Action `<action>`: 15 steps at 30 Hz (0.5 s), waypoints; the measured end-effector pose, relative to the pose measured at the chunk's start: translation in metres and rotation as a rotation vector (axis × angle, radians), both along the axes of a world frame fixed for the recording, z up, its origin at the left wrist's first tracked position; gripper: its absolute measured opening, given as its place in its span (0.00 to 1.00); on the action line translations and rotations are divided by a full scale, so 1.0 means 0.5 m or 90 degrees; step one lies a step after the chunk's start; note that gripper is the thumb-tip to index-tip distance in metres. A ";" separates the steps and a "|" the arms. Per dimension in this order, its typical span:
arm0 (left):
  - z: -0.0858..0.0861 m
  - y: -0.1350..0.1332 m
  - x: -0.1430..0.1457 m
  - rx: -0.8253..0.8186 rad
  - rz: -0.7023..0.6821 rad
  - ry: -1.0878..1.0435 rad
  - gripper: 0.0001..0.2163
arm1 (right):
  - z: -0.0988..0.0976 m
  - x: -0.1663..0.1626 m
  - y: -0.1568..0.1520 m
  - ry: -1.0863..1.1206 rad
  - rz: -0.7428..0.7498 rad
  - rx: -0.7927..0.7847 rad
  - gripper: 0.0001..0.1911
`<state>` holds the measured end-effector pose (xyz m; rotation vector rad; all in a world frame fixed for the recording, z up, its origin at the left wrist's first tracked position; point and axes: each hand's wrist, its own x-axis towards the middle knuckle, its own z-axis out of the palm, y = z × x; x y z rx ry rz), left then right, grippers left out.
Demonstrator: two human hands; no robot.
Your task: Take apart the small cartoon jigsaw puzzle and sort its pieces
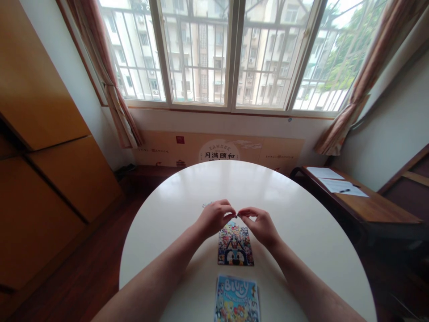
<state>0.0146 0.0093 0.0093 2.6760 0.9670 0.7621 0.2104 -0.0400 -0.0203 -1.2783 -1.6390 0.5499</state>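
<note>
My left hand [217,217] and my right hand [260,223] meet above the middle of the table, thumbs and fingers pinched. Between their fingertips is a tiny dark puzzle piece [237,215], too small to make out its print. Just below my hands lies a colourful jigsaw puzzle [235,246] with a blue dog's face near its lower edge; my hands partly cover its upper part. Several loose puzzle pieces [207,205] show behind my left hand. Closer to me is a blue "Bluey" picture sheet or box lid [237,297], flat on the table.
The round white table [161,223] has a curved edge all round. On the right, a wooden bench [378,208] holds papers [342,187] and a dark pen-like thing. Wooden cabinets [56,201] stand at left. Ahead is a barred window [231,58] with curtains.
</note>
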 end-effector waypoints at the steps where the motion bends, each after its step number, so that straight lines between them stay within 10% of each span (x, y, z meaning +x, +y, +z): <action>1: 0.002 0.001 -0.001 0.003 0.002 -0.005 0.05 | -0.002 0.001 0.001 0.005 0.003 -0.001 0.10; 15: 0.013 0.003 -0.013 -0.009 -0.039 -0.028 0.05 | 0.002 -0.001 0.000 0.047 0.014 -0.014 0.11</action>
